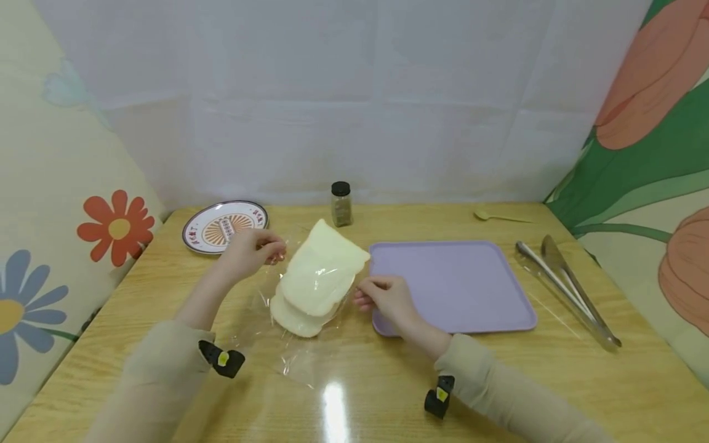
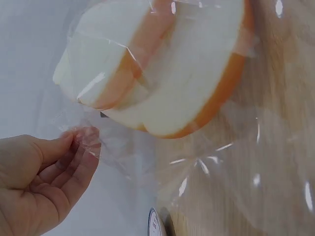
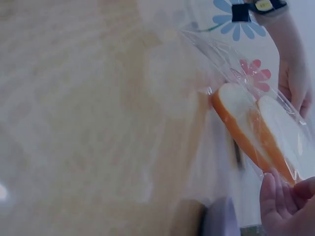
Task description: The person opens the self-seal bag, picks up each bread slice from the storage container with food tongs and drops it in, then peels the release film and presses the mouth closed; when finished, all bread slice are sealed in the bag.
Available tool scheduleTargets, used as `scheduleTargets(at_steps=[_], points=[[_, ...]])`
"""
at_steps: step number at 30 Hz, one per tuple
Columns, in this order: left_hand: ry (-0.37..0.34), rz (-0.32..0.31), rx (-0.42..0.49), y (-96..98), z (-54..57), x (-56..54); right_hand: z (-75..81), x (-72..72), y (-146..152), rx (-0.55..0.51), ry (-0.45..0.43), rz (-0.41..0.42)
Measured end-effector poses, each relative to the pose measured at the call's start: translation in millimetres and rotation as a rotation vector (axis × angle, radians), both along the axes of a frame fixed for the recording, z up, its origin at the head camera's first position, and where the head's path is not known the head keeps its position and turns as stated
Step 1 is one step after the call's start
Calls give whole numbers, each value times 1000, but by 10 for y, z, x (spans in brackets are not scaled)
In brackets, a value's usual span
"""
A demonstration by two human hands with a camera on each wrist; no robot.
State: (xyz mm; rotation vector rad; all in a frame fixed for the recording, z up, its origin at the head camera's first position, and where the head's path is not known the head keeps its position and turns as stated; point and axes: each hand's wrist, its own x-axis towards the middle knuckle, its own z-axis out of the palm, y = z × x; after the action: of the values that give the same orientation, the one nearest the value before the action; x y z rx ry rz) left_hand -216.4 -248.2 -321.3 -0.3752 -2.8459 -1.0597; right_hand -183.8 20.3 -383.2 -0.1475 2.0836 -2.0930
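Two white bread slices (image 1: 321, 271) with brown crusts lie overlapped inside a clear plastic bag (image 1: 293, 363), lifted over the wooden table. My left hand (image 1: 248, 253) pinches the bag's film between thumb and fingertips at the left side; the left wrist view shows the film bunched in that pinch. On the other side, my right hand (image 1: 388, 298) pinches the bag near the lower right crust. In the right wrist view both slices (image 3: 238, 118) show their crusts through the film, with the right fingers (image 3: 278, 196) at the lower edge.
A round patterned plate (image 1: 202, 237) is at the back left, behind my left hand. A black-capped spice jar (image 1: 341, 206) stands at the back. To the right lie a purple tray (image 1: 454, 286), metal tongs (image 1: 576, 295) and a small yellow spoon (image 1: 498, 216). A white cloth (image 1: 354, 104) hangs behind the table.
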Motion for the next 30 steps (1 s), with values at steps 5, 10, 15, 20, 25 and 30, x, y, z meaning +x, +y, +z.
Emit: scheduleTargets(at_steps=[5, 10, 15, 20, 25, 30], points=[[12, 74, 176, 12, 51, 157, 132, -100, -4, 39, 173, -76], [91, 105, 379, 49, 85, 318, 257, -166, -33, 83, 336, -149], [221, 113, 561, 131, 136, 456, 394, -185, -55, 113, 502, -193], [374, 185, 555, 273, 193, 541, 483, -178, -55, 123, 683, -240], [468, 242, 610, 375, 232, 598, 542, -187, -44, 74, 811, -315], [485, 240, 680, 373, 290, 627, 619, -225, -37, -16, 817, -331]])
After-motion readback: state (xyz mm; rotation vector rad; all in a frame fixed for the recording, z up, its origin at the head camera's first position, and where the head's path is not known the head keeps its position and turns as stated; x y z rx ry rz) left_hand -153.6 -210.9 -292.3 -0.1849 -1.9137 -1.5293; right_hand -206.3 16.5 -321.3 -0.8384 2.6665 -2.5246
